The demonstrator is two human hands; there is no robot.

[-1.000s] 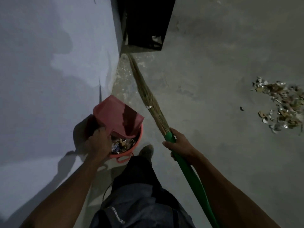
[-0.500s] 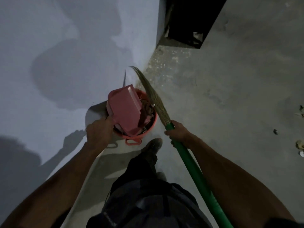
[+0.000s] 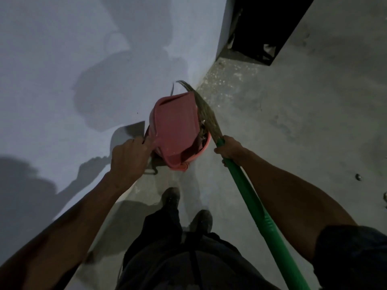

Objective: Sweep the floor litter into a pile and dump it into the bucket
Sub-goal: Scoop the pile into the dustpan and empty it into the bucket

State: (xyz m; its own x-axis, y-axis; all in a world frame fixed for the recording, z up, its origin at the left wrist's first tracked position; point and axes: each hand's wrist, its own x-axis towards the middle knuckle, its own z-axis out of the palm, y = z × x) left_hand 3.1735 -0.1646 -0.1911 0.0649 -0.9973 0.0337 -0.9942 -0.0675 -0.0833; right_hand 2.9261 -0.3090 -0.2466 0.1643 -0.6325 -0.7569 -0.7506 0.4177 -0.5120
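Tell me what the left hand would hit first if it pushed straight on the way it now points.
Probably the pink dustpan, whose handle the left hand already grips; it sits tipped over the bucket. Past those stands the wall, though depth is hard to judge.

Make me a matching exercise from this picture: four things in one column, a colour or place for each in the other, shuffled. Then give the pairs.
Things:
1. dustpan
2. broom
3. bucket
4. doorway

Descriptions:
A. handle is green, in the right hand
B. dark, at the top right
C. pink, held by the left hand
D. under the dustpan, by the wall

Pairs: 1-C, 2-A, 3-D, 4-B
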